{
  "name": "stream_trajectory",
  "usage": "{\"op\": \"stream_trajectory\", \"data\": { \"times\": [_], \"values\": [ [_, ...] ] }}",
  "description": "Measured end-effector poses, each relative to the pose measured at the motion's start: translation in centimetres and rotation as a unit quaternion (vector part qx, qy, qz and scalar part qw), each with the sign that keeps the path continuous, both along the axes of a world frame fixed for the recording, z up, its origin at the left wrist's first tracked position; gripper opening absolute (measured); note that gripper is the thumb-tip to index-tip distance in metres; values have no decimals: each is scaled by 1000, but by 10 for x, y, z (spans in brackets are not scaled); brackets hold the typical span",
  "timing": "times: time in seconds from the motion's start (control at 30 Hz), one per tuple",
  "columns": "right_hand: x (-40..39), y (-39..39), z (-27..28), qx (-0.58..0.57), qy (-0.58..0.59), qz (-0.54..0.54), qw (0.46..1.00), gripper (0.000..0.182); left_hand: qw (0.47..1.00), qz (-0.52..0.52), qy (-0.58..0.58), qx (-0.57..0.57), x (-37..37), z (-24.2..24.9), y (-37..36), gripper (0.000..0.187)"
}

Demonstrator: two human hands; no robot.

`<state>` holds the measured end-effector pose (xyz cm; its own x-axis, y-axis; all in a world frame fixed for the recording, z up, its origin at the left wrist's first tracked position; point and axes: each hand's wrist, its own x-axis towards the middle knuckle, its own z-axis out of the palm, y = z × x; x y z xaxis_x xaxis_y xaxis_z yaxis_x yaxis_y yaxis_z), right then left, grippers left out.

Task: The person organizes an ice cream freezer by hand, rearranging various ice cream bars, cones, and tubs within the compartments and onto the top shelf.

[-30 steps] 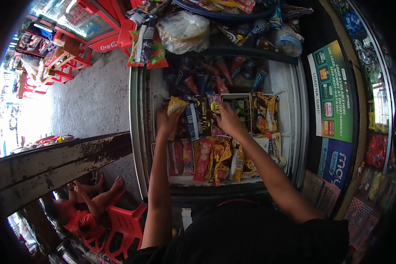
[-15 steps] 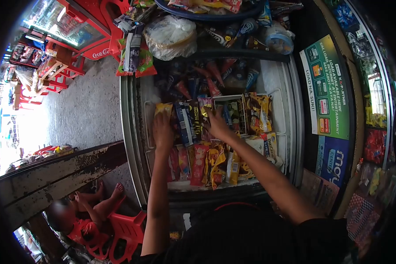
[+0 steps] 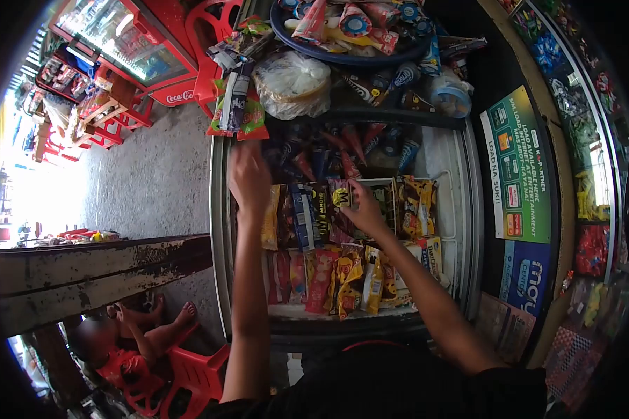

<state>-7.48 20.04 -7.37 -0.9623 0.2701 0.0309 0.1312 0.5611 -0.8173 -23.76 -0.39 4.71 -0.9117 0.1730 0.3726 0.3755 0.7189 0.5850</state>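
A chest freezer (image 3: pixel 220 279) with its top open lies before me, holding rows of wrapped ice cream bars. My right hand (image 3: pixel 367 213) is over the upper row, thumb and forefinger apart at the right edge of a dark, pinkish ice cream bar (image 3: pixel 340 227) marked with a gold M. To its left lie a dark almond bar (image 3: pixel 319 209), a blue-and-white bar (image 3: pixel 304 216) and a yellow-brown bar (image 3: pixel 270 216). My left hand (image 3: pixel 249 178) is raised at the freezer's left rim, just below hanging snack packs (image 3: pixel 239 112); motion blurs its fingers.
Ice cream cones (image 3: pixel 349 146) lie at the freezer's back. Behind stand a blue basin (image 3: pixel 286 45) of cones and a plastic-wrapped tub (image 3: pixel 293 87). A person (image 3: pixel 126 349) sits on a red chair (image 3: pixel 196 373) at lower left. Posters (image 3: pixel 514 167) line the right side.
My left hand has lifted off the yellow-brown bar and moved up to the freezer's left rim. My right hand has shifted to the right edge of the M bar. The camera view has shifted.
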Motion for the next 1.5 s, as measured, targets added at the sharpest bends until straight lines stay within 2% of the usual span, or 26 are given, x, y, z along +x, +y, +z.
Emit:
{"op": "stream_trajectory", "data": {
  "times": [0.03, 0.1, 0.13, 0.17, 0.23, 0.3, 0.37, 0.4, 0.43, 0.5, 0.57, 0.63, 0.67, 0.7, 0.73, 0.87, 0.9, 0.97, 1.0, 1.03, 1.1, 1.17, 1.3, 1.4, 1.47, 1.5],
  "values": [
    [-6, 2, 9, 1, -1, 2, 1000, 69, 999, 31, 38, -22, -26, 13, 1, 29],
    [-22, 6, 25, -106, -49, 37, 992, 49, 985, 97, 118, -82, -82, 19, 2, 42],
    [-27, 1, 37, -113, -37, 28, 993, 29, 972, 131, 155, -122, -104, 11, 2, 52],
    [-33, -2, 39, -113, -34, 30, 993, 29, 971, 132, 158, -121, -122, 4, 1, 52],
    [-47, -11, 45, -168, -38, 82, 982, 25, 970, 87, -30, -224, -148, -1, -1, 76],
    [-65, -22, 53, -161, -25, 104, 981, 22, 979, 68, -59, -185, -167, 0, -9, 72],
    [-91, -36, 59, -429, -120, 89, 891, 28, 996, 17, -60, -64, -179, -1, -21, 57],
    [-106, -45, 62, -486, -135, 54, 862, 31, 989, 15, -145, -1, -164, 26, -18, 50],
    [-124, -53, 67, -540, -148, 19, 828, 35, 990, 16, -143, -4, -169, 24, -24, 50],
    [-161, -66, 91, -649, -202, -20, 733, 40, 970, -56, -229, 61, -186, 19, -39, 44],
    [-195, -81, 94, -660, -188, 0, 727, 36, 971, -78, -220, 57, -182, 20, -37, 45],
    [-206, -94, 88, -672, -175, 16, 720, 32, 975, -80, -185, 88, -180, 20, -32, 57],
    [-206, -99, 83, -635, -155, 2, 757, 27, 975, -82, -189, 85, -180, 21, -30, 57],
    [-206, -102, 79, -596, -133, -13, 791, 21, 982, -27, -186, 24, -176, 32, -22, 59],
    [-190, -99, 85, -590, -121, -31, 797, 13, 983, 28, -180, -35, -178, 34, -18, 62],
    [-87, -67, 96, -602, -22, -24, 798, 16, 989, -57, -133, -12, -192, 26, 7, 73],
    [-59, -51, 94, -569, -9, -23, 822, 18, 987, -82, -133, 35, -194, 25, 13, 72],
    [-5, -22, 104, -528, 5, -36, 849, 19, 988, -56, -132, 58, -195, 24, 3, 67],
    [22, -3, 119, -434, -45, -56, 898, 18, 998, -21, -66, -5, -200, 14, -7, 60],
    [48, 12, 116, -352, -54, -81, 931, 16, 991, -31, -35, -126, -198, 15, -17, 50],
    [84, 36, 104, -316, -26, -144, 937, 14, 979, -47, 29, -195, -211, -27, -40, 48],
    [111, 56, 82, -228, -89, -196, 950, 17, 977, -30, 32, -207, -186, -29, -33, 50],
    [96, 67, 83, -162, -106, -253, 948, 24, 977, -31, -9, -211, -176, -16, -29, 59],
    [86, 84, 50, -97, -124, -201, 967, 26, 979, -17, -35, -199, -175, 1, -27, 59],
    [73, 81, 55, 4, -344, -88, 935, 25, 982, -16, -54, -178, -168, 17, -25, 62],
    [68, 77, 59, 3, -346, -89, 934, 25, 984, -32, -79, -157, -173, 18, -31, 60]
  ]
}}
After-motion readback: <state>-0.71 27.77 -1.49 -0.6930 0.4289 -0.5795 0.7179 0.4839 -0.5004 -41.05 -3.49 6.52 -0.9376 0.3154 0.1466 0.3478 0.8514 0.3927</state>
